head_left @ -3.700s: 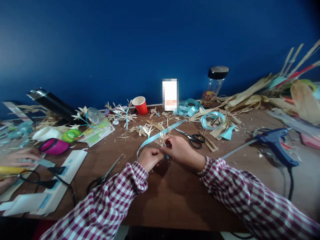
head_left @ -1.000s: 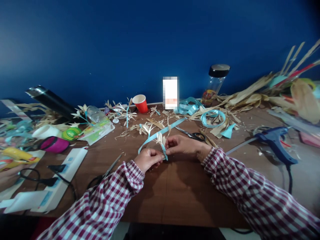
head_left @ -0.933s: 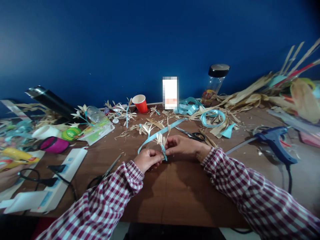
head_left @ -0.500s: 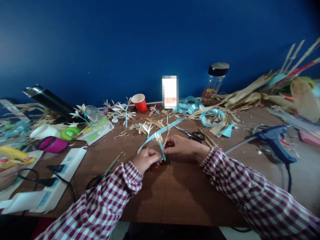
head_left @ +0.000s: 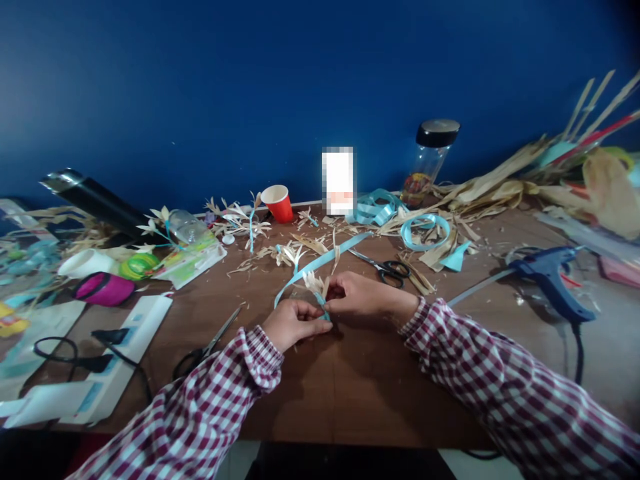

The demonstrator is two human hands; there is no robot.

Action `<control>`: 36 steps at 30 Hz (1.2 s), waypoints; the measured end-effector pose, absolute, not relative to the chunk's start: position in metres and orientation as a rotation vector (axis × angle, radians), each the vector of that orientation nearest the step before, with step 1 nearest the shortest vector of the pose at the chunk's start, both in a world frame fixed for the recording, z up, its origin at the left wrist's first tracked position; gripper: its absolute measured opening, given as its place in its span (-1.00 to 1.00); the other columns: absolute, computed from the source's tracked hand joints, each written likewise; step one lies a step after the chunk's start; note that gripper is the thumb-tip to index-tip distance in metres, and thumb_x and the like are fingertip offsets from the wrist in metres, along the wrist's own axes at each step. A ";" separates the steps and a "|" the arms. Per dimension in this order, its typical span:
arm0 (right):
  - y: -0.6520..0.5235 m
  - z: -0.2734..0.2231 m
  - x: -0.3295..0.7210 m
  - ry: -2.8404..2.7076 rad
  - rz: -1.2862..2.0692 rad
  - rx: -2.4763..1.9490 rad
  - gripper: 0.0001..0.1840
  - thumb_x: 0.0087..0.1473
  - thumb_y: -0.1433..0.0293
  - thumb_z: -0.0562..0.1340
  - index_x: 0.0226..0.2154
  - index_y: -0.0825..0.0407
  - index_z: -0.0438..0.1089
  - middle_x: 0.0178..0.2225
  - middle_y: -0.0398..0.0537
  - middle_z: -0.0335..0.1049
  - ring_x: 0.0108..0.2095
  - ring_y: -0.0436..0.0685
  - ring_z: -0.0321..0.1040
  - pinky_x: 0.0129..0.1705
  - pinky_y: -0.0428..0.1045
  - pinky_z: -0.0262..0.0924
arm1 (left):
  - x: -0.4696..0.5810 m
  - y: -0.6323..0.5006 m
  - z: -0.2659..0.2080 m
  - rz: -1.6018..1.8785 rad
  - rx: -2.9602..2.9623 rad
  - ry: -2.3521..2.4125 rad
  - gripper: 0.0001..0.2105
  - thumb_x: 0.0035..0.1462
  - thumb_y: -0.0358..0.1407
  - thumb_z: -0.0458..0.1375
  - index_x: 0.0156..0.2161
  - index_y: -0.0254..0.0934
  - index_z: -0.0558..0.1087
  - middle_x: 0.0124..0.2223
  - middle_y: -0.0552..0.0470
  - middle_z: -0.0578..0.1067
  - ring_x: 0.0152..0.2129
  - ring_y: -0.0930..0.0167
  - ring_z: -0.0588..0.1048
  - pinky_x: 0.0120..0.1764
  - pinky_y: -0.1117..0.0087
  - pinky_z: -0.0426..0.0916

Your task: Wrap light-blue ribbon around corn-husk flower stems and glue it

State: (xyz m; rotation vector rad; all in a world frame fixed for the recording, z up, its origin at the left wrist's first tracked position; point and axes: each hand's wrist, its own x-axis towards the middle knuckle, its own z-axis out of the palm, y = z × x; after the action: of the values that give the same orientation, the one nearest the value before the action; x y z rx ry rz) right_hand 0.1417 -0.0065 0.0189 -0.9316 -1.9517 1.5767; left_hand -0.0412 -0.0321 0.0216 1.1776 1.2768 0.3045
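Observation:
Between both hands is a small flower of pale dried husk (head_left: pixel 313 283), its stem wrapped in light blue ribbon. My left hand (head_left: pixel 295 323) pinches the lower end of the stem between thumb and forefinger. Just beside it, my right hand (head_left: pixel 367 295) has its fingertips closed on the stem under the petals. Part of the stem is hidden by the fingers. Behind the hands lies a long light blue ribbon strip (head_left: pixel 330 255), with another husk flower (head_left: pixel 291 256) next to it. Black-handled scissors (head_left: pixel 393 271) rest beyond my right hand.
A second pair of scissors (head_left: pixel 220 332) lies by my left sleeve, near a white power strip (head_left: pixel 141 333). On the right is a blue glue gun (head_left: pixel 543 270). Toward the wall stand a red cup (head_left: pixel 283 208) and a jar (head_left: pixel 431 163), among ribbon coils (head_left: pixel 376 205) and husk scraps.
The flower in my hands tilts further to the left, and the left thumb has shifted along the stem. At the far left, another person's hand and a yellow tool have moved mostly out of view.

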 end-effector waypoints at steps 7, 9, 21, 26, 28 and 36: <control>-0.010 0.022 0.139 -1.919 1.602 -0.935 -0.90 -0.11 0.54 0.14 -0.50 0.14 0.38 -0.53 -0.14 0.41 -0.52 -0.04 0.26 -0.53 -0.18 0.07 | -0.038 -0.034 0.020 0.307 1.326 1.369 -0.78 -0.21 -0.18 0.28 -0.51 -0.32 0.49 -0.68 0.16 0.36 -0.74 0.56 0.26 -0.64 0.52 0.11; -0.011 0.024 0.138 -1.903 1.605 -0.929 -0.91 -0.11 0.55 0.14 -0.51 0.15 0.37 -0.53 -0.14 0.40 -0.52 -0.04 0.26 -0.53 -0.18 0.07 | -0.038 -0.034 0.019 0.312 1.339 1.377 -0.79 -0.20 -0.18 0.27 -0.52 -0.32 0.49 -0.68 0.16 0.35 -0.74 0.56 0.27 -0.65 0.52 0.11; -0.012 0.018 0.136 -1.862 1.561 -0.943 -0.92 -0.09 0.54 0.14 -0.48 0.15 0.35 -0.53 -0.14 0.36 -0.51 -0.04 0.23 -0.50 -0.16 0.08 | -0.034 -0.040 0.024 0.292 1.232 1.491 -0.76 -0.18 -0.16 0.24 -0.55 -0.34 0.45 -0.66 0.10 0.40 -0.75 0.56 0.28 -0.66 0.54 0.12; -0.012 0.022 0.137 -1.883 1.480 -0.962 -0.97 -0.11 0.52 0.15 -0.52 0.13 0.29 -0.56 -0.20 0.29 -0.54 -0.06 0.17 -0.53 -0.16 0.03 | -0.036 -0.042 0.021 0.356 1.303 1.527 -0.76 -0.18 -0.15 0.23 -0.55 -0.34 0.46 -0.68 0.12 0.37 -0.76 0.57 0.21 -0.67 0.55 0.07; -0.013 0.026 0.137 -1.888 1.446 -0.990 -0.97 -0.11 0.52 0.15 -0.53 0.12 0.28 -0.57 -0.21 0.27 -0.54 -0.07 0.15 -0.52 -0.16 0.03 | -0.036 -0.043 0.020 0.409 1.324 1.523 -0.75 -0.17 -0.15 0.22 -0.58 -0.33 0.43 -0.70 0.15 0.33 -0.77 0.58 0.19 -0.67 0.55 0.06; -0.014 0.025 0.134 -1.786 1.319 -1.093 -0.92 -0.09 0.45 0.22 -0.50 0.11 0.28 -0.54 -0.19 0.29 -0.51 -0.04 0.16 -0.47 -0.13 0.05 | -0.033 -0.048 0.027 0.556 1.408 1.509 -0.79 -0.12 -0.20 0.20 -0.59 -0.32 0.44 -0.68 0.15 0.36 -0.72 0.57 0.26 -0.62 0.55 0.11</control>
State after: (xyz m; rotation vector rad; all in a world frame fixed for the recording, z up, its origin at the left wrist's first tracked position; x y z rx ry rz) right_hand 0.1343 -0.0135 0.0248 -1.0930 -1.7863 1.3191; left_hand -0.0333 -0.0477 0.0271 1.4079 1.5089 0.5563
